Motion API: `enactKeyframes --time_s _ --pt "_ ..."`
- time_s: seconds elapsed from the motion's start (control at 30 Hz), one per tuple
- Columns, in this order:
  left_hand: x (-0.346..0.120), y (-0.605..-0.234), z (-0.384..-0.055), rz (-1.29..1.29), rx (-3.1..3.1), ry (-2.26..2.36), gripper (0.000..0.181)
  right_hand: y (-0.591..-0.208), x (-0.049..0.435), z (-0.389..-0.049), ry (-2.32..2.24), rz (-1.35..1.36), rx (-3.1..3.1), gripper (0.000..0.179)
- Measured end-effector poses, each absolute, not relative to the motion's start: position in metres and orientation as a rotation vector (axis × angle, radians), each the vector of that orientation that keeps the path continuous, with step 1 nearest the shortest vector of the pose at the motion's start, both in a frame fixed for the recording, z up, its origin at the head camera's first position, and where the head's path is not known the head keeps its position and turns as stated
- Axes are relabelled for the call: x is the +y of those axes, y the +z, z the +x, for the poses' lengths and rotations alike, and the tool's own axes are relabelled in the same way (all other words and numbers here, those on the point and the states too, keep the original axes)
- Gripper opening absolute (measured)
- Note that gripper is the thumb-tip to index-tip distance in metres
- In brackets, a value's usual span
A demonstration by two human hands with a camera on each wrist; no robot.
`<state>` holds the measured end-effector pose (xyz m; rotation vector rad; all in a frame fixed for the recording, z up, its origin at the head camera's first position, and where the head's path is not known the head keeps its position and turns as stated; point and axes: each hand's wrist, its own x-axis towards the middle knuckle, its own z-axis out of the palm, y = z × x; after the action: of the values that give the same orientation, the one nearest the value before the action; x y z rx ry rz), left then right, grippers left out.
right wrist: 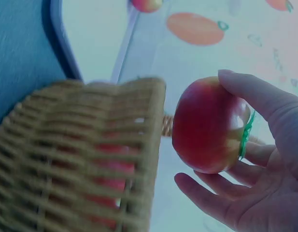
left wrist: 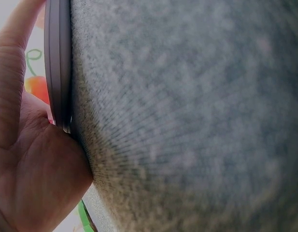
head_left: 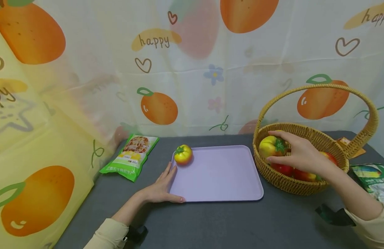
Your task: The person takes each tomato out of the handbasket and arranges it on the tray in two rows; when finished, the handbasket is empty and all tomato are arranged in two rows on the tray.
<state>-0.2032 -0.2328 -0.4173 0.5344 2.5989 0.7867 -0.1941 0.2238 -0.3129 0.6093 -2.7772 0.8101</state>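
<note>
My right hand (head_left: 299, 152) holds a yellow-and-red fruit (head_left: 269, 146) with a green leafy cap, between thumb and fingers, at the left side of the wicker basket (head_left: 291, 186). In the right wrist view the red side of this fruit (right wrist: 206, 128) shows above the basket rim. Several red and yellow fruits (head_left: 282, 168) lie in the basket, partly hidden. My left hand (head_left: 159, 190) rests against the near left corner of a pale purple tray (head_left: 219, 176), fingers along the left edge and thumb at the front. A similar fruit (head_left: 183, 155) sits in the tray's far left corner.
A green food packet (head_left: 132, 157) lies left of the tray. Another green packet (head_left: 373, 180) is right of the basket, and an orange-brown packet (head_left: 345, 141) lies partly behind it. The tall basket handle (head_left: 314, 88) arches up. A fruit-printed cloth (head_left: 192, 79) hangs behind the dark table (head_left: 210, 224).
</note>
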Motion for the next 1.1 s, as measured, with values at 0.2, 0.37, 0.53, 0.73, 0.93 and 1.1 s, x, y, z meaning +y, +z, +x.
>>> enactKeyframes --time_s 0.2,0.37,0.53,0.73,0.93,1.1 --pt "-0.233 -0.416 -0.202 0.524 2.597 0.794 0.123 -0.316 0.206 -0.194 0.83 0.666 -2.769 0.078" --pt "-0.233 -0.416 -0.202 0.52 2.599 0.79 0.123 -0.32 0.19 -0.199 0.895 0.719 -2.79 0.079" --pt "-0.233 -0.416 -0.202 0.521 2.609 0.779 0.124 -0.324 0.176 -0.205 0.936 0.764 -2.797 0.079" --pt "-0.232 -0.415 -0.201 0.521 2.615 0.774 0.124 -0.328 0.162 -0.211 0.95 0.797 -2.793 0.078" --pt "-0.233 -0.416 -0.202 0.529 2.612 0.779 0.124 -0.336 0.149 -0.218 0.984 0.817 -2.785 0.077" --pt "-0.233 -0.416 -0.201 0.524 2.602 0.788 0.124 -0.345 0.137 -0.227 1.037 0.834 -2.764 0.076"
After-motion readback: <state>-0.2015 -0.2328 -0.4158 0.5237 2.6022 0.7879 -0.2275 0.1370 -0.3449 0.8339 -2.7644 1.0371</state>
